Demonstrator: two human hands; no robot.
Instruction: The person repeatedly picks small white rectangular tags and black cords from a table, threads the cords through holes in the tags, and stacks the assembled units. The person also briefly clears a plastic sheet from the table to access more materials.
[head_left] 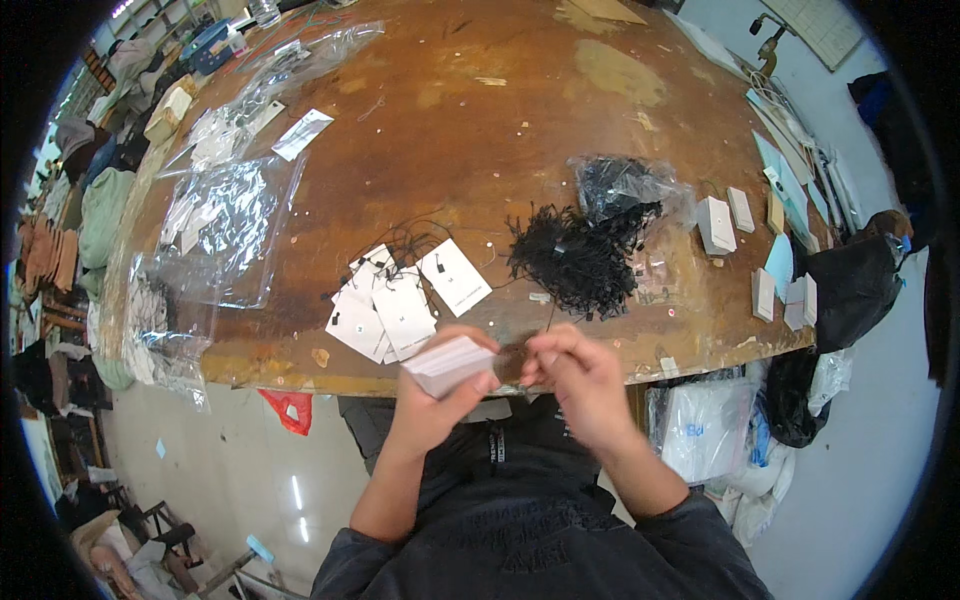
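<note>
My left hand (425, 408) is closed around a stack of white hang tags (450, 366) near the table's front edge. Just right of it, my right hand (588, 388) pinches a thin black hang tag string (551, 317), whose lower part is hidden by the fingers. Beyond my left hand, several white tags (403, 312) with black strings attached lie overlapping on the table. A tangled bundle of black strings (565, 262) sits beyond my right hand, against a clear plastic bag (630, 188) holding more of them.
The worn brown wooden table (440, 120) carries clear plastic bags (240, 230) with white pieces on its left side. Small stacks of white tags (716, 226) stand at the right. A black bag (855, 285) hangs past the right edge. Piled clothing (105, 215) lies beyond the left edge.
</note>
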